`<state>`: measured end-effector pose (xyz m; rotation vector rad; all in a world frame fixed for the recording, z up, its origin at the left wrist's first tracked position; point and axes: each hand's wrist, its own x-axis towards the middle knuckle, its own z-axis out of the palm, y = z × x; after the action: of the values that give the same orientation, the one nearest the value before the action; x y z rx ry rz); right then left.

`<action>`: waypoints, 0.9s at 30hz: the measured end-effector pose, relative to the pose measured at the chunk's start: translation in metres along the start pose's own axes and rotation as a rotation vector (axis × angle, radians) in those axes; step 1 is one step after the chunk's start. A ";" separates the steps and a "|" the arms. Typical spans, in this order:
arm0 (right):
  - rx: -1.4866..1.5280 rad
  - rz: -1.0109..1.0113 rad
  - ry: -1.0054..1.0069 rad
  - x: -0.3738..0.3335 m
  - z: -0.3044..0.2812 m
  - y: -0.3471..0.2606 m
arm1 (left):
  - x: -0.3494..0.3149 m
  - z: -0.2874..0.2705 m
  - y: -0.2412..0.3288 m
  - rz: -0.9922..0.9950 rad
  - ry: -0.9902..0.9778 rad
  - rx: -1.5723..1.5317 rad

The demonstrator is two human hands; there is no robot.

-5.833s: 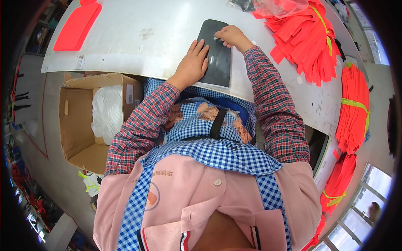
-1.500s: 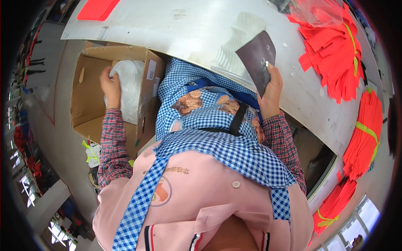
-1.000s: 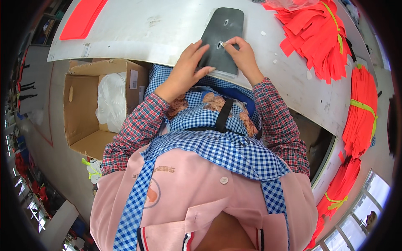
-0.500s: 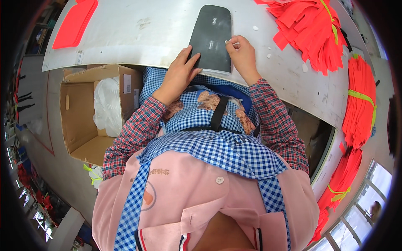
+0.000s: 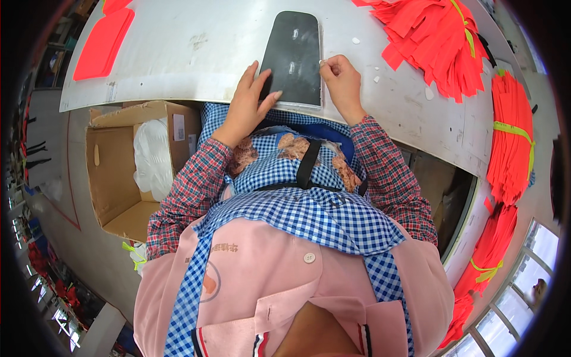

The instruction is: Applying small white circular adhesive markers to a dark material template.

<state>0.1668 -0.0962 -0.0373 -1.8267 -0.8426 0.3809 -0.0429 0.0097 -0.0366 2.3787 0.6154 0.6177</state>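
1. Fingers of the left hand (image 5: pixel 242 113) are spread loosely apart: the index tip sits at the left edge of a dark plate (image 5: pixel 303 47), the thumb tip is over its lower left part, and the longest finger pokes out past it over the table (image 5: pixel 178 47). That hand isn't gripping anything, just lying against the thing
2. Right hand (image 5: pixel 343 86) is way tighter, with thumb and index pinched together, the other fingers curled in, and a tiny white bit (image 5: pixel 322 61) showing at the tips
3. That pinch is right by the plate's right edge, but honestly can't tell if the fingers actually touch it
4. Plate itself lies flat near the table's front edge, between the two hands, narrower end pointing away from the person. A thin clear rim (image 5: pixel 321 95) peeks out along its right and bottom sides
5. Couple of pale spots (image 5: pixel 292 67) run down the plate's middle, too shiny for me to say if they're holes or glare
6. A few white scraps (image 5: pixel 429 93) are scattered on the table, right of the right hand
7. Farther right there's a big fan of red-orange strips (image 5: pixel 428 41) tied with yellow, and a flat red-orange stack (image 5: pixel 104 47) sits at far left
8. Cardboard box (image 5: pixel 113 154) with whitish plastic (image 5: pixel 153 157) inside is left of the left forearm, below table level
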 end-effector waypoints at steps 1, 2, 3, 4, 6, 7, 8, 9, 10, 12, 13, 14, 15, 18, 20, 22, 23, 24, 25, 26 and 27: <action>0.120 0.056 -0.022 0.001 -0.001 0.004 | 0.004 0.001 -0.002 0.003 -0.001 0.000; 0.241 0.110 -0.046 0.001 -0.001 0.003 | 0.011 0.003 -0.006 -0.013 0.013 -0.011; 0.241 0.110 -0.044 0.001 -0.002 0.002 | 0.017 0.004 -0.009 -0.028 0.027 -0.022; 0.322 0.145 -0.050 0.000 -0.002 0.002 | 0.023 0.006 -0.012 -0.026 0.026 -0.023; 0.404 0.177 -0.058 0.001 -0.003 0.000 | 0.036 0.010 -0.017 -0.010 0.044 -0.028; 0.432 0.188 -0.065 0.001 -0.004 0.000 | 0.042 0.013 -0.020 -0.009 0.045 -0.028; 0.459 0.199 -0.070 0.001 -0.005 0.000 | 0.048 0.015 -0.022 0.027 0.054 -0.005; 0.458 0.199 -0.067 0.001 -0.005 0.001 | 0.054 0.018 -0.024 0.063 0.063 0.017; 0.508 0.218 -0.063 0.001 -0.005 0.001 | 0.058 0.020 -0.026 0.064 0.062 0.016; 0.557 0.240 -0.053 0.001 -0.005 0.003 | 0.064 0.025 -0.029 0.112 0.051 0.060; 0.585 0.255 -0.089 0.002 -0.005 0.004 | 0.065 0.027 -0.031 0.113 0.049 0.059; 0.612 0.271 -0.124 0.001 -0.006 0.004 | 0.067 0.029 -0.032 0.125 0.027 0.068; 0.612 0.273 -0.122 0.001 -0.006 0.004 | 0.067 0.030 -0.033 0.136 0.006 0.079; 0.598 0.299 -0.170 0.001 -0.005 0.004 | 0.065 0.034 -0.033 0.179 0.021 0.143; 0.594 0.325 -0.167 0.001 -0.004 0.004 | 0.065 0.035 -0.034 0.186 0.026 0.142; 0.597 0.349 -0.186 0.001 -0.005 0.004 | 0.065 0.036 -0.034 0.192 0.032 0.141; 0.600 0.371 -0.205 0.002 -0.006 0.002 | 0.065 0.036 -0.033 0.195 0.034 0.154; 0.600 0.370 -0.204 0.002 -0.006 0.001 | 0.066 0.036 -0.033 0.199 0.037 0.167; 0.600 0.390 -0.200 0.000 -0.006 -0.001 | 0.066 0.036 -0.033 0.200 0.038 0.167; 0.600 0.411 -0.197 0.000 -0.007 -0.003 | 0.064 0.036 -0.033 0.193 0.035 0.185; 0.600 0.410 -0.197 0.000 -0.007 -0.004 | 0.064 0.037 -0.033 0.186 0.033 0.203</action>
<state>0.1695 -0.0999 -0.0314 -1.3938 -0.4059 0.9758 0.0185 0.0530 -0.0662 2.6416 0.4947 0.7051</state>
